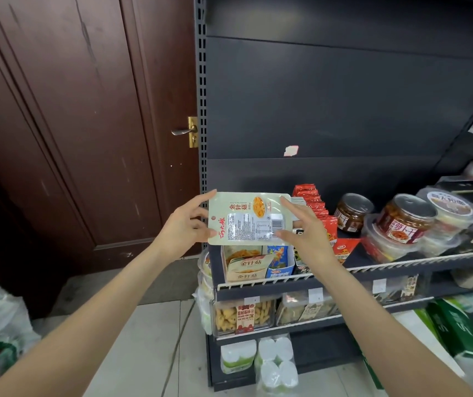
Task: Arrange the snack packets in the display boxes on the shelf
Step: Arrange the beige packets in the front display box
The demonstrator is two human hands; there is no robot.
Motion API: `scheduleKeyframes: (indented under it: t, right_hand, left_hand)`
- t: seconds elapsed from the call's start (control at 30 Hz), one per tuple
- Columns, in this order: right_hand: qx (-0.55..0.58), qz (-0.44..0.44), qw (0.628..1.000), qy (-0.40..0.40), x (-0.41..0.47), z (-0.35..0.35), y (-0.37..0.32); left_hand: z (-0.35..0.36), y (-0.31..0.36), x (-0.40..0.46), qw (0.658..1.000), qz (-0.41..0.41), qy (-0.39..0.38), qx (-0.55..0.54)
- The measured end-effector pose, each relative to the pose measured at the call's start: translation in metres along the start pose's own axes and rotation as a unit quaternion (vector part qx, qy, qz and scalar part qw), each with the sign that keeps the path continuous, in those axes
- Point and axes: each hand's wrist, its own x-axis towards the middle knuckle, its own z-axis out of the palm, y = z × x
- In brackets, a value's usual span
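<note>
You hold the pale snack packet (249, 218) flat between both hands, the left hand (185, 226) with its fingers (207, 196) clamped on one short edge and the right hand (305, 228) pinching the other, label side facing you. Directly below your fingers sits the open display box (243, 263) on the shelf (372, 269), with matching packets already upright inside. Turn the packet upright, line it up with those, and lower it in without creasing the corners.

small shop, shelf (344, 270) of jars (352, 212), snack packets (316, 207)
</note>
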Motion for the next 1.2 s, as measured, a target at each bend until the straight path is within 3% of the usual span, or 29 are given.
scheduleKeyframes:
  t: [0.1, 0.2, 0.3, 0.37, 0.57, 0.83, 0.97, 1.2]
  right_hand:
    - [0.086, 0.049, 0.995, -0.004, 0.003, -0.001, 0.004]
    - [0.208, 0.132, 0.969, -0.004, 0.007, -0.002, 0.007]
    - [0.249, 0.164, 0.955, -0.01, 0.011, -0.005, 0.008]
    - [0.235, 0.167, 0.957, -0.015, 0.013, -0.006, 0.009]
    - [0.178, 0.182, 0.967, -0.002, 0.017, 0.007, 0.019]
    - [-0.031, 0.208, 0.974, -0.081, 0.018, 0.026, 0.04]
    - [-0.053, 0.21, 0.968, -0.13, 0.016, 0.029, 0.046]
    - [-0.047, 0.197, 0.971, -0.125, 0.015, 0.028, 0.054]
  left_hand:
    - [0.002, 0.002, -0.002, 0.999, 0.009, 0.011, -0.033]
    - [0.001, 0.005, -0.003, 0.995, 0.045, 0.07, -0.053]
    - [-0.003, 0.006, -0.002, 0.987, 0.105, 0.114, 0.05]
    - [-0.005, 0.005, -0.001, 0.974, 0.144, 0.121, 0.125]
    - [-0.006, -0.006, 0.008, 0.95, 0.192, 0.142, 0.203]
    - [0.015, -0.019, 0.016, 0.933, 0.151, 0.164, 0.282]
    - [0.022, -0.021, 0.023, 0.92, 0.146, 0.139, 0.337]
    - [0.031, -0.03, 0.037, 0.936, 0.12, 0.047, 0.328]
